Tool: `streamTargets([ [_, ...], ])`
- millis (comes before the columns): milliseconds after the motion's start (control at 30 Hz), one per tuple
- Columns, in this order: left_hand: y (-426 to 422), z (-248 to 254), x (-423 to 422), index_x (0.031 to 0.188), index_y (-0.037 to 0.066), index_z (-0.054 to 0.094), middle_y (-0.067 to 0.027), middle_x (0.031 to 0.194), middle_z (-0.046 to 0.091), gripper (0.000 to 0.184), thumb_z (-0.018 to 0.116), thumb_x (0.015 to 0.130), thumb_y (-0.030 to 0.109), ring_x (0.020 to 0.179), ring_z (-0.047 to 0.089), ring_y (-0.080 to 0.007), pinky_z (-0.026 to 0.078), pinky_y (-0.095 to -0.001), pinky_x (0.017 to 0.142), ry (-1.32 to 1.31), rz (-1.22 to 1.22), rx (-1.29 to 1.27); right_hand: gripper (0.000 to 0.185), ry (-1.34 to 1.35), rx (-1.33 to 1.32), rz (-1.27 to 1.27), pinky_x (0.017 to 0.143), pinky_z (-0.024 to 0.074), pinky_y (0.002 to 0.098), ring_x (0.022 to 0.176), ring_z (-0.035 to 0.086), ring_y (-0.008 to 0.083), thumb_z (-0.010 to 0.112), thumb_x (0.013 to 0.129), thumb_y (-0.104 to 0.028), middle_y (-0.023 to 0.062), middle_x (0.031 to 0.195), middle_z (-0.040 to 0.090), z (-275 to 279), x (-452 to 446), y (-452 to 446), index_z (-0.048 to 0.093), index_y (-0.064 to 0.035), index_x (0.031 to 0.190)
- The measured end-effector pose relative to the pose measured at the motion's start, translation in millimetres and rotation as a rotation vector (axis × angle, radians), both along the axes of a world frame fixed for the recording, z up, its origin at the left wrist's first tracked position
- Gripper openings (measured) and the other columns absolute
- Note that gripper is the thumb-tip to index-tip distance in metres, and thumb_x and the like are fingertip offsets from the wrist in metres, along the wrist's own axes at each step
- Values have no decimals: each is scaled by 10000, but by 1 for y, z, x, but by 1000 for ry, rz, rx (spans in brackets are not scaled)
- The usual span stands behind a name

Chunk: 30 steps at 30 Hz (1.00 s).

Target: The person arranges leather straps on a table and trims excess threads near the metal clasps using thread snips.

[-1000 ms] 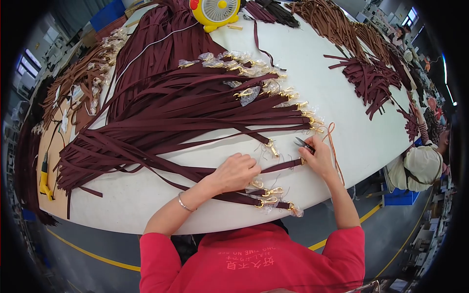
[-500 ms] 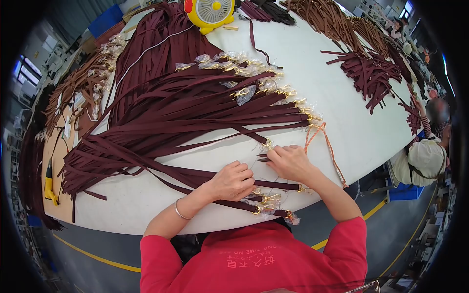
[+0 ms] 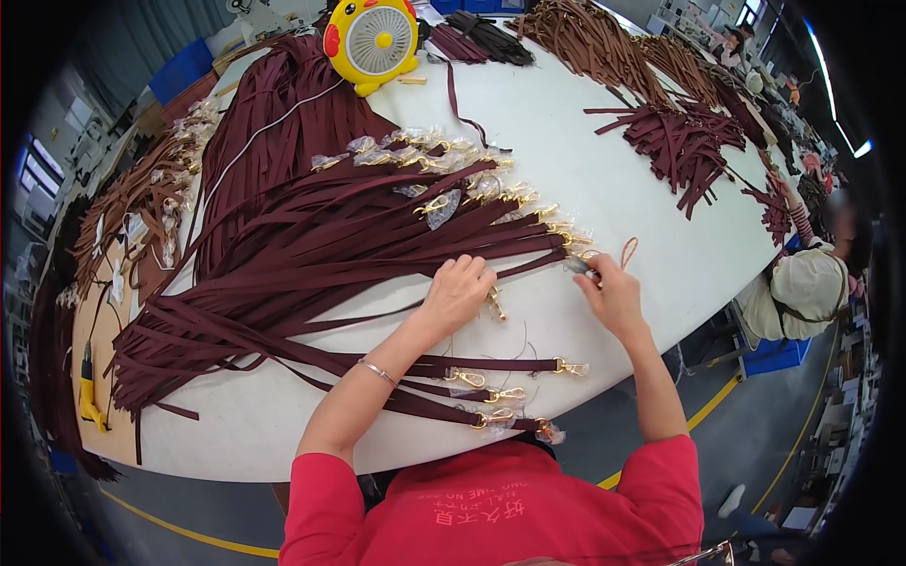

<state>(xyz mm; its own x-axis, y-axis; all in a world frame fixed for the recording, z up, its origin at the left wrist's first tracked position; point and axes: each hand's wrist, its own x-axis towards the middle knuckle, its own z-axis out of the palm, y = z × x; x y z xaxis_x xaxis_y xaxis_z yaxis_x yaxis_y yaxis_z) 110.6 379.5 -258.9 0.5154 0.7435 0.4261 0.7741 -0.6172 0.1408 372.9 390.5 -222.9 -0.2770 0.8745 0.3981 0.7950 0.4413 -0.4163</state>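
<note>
My left hand [image 3: 460,291] is closed over a maroon strap, whose gold clasp [image 3: 495,304] pokes out below the fingers. In my right hand [image 3: 612,294] is a small pair of thread snips [image 3: 581,267], held at the gold-clasped ends of the strap pile; an orange cord loop [image 3: 629,251] sticks up beside the hand. The large pile of maroon straps [image 3: 377,231] lies across the table, many clasps wrapped in clear plastic. Several separate straps [image 3: 500,364] with gold clasps lie nearer my body. Loose thread ends [image 3: 531,330] lie on the white table between them.
A yellow chick-shaped fan [image 3: 377,42] stands at the back. Brown straps [image 3: 595,47] and short maroon strips [image 3: 684,156] are heaped at far right. A yellow-handled tool [image 3: 90,401] lies at the left edge. A person in a pale garment [image 3: 807,292] is at the right.
My right hand has moved up and right with the snips, toward the pile's clasp ends. My left hand has moved up, away from the near straps. The view has shifted slightly.
</note>
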Motion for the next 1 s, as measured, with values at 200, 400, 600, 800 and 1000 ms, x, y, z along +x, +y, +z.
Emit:
streamTargets([
  [200,-24,22,-24,800,40,560,-94,840,531,158,591,665,116,863,499,-264,387,-391,746,87,-101,-153,241,392,-198,-258,523,395,273,541,483,125,621,793,-179,52,621,544,-2,38,36,550,7,930],
  [400,-14,16,-5,1275,3,394,-187,1337,359,726,645,730,413,1267,294,-324,211,-469,1037,88,28,-54,331,228,-244,-272,594,439,387,651,586,299,554,820,-342,143,687,609,-38,-31,103,611,-23,888],
  [600,-25,3,-35,1294,40,386,-161,1336,379,654,585,787,401,1256,323,-304,250,-456,1017,178,125,-85,283,208,-212,-28,612,438,473,679,581,384,535,838,-306,189,685,597,-51,-112,92,559,-29,784],
  [800,-29,-9,-23,1127,135,550,-146,1285,431,390,636,750,186,1190,389,-304,291,-469,967,197,-134,-147,294,23,-218,-85,591,420,406,673,569,335,499,877,-318,158,704,594,26,-39,65,540,-28,897],
  [1000,-43,2,-23,1122,235,594,-240,1363,295,344,606,786,165,1289,242,-379,164,-506,1042,-91,-192,-324,323,-215,-701,267,603,431,369,675,579,261,522,859,-324,139,683,590,36,-25,25,523,-1,869],
])
